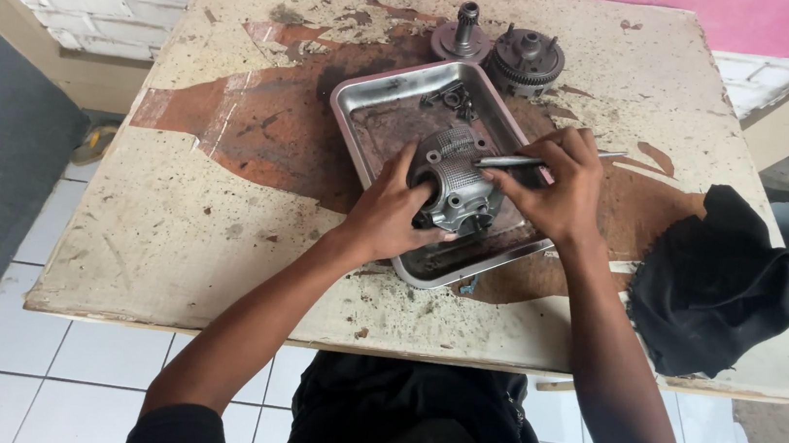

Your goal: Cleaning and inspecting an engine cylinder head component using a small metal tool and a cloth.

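There are two hands, one metal tray, one ribbed engine part, one thin metal tool, two round gear parts and one black cloth.

The ribbed engine part [455,179] sits in the middle of the metal tray [378,103], on the worn table [169,227]. The left hand [394,210] is wrapped around its left side, with the fingers curled onto the metal and the thumb pointing up beside it. The right hand [555,185] rests on its right side. Its fingers are closed around the thin metal tool [518,161], which lies flat across the top of the part and sticks out to the right, past the knuckles.

Some small dark bits [453,99] lie in the far corner of the tray. Just past the tray, at the far edge of the table, stand the two round gear parts [500,52], side by side. The black cloth [716,280] is bunched up at the right side of the table, well apart from the hands.
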